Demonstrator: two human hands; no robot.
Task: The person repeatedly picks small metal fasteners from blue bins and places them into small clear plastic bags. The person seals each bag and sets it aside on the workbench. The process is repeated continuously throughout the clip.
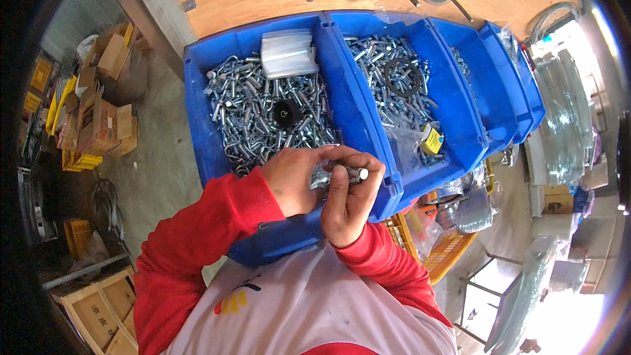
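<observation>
White shirt front (289, 296) is closest to the lens, with both red sleeves (187, 236) reaching up to the left blue bin (223, 49), so I'm placing everything off that bin. Shiny metal piece, looks like a bolt (362, 174), sits up over the bin's near right corner. Right hand (355, 200) is the one that has it: thumb and forefinger are clamped on it, pretty clearly. Long axis runs roughly sideways relative to the bin, bright end poking out to the right. Other end disappears between the hands, so no clue how long it is.

Left hand (292, 184) is over the bin's near edge, just left of the bolt, fingers curled round something clear and shiny, probably plastic film (320, 176). Can't tell if those fingertips touch the bolt too, the right hand blocks that bit. Imo that's the relation that counts: bolt in the right fingers, film just left of it, about level.

Inside the bin there's a heap of loose hardware (246, 98), a black round part (286, 113) on top, and a stack of clear bags (289, 54) at the far right.
</observation>
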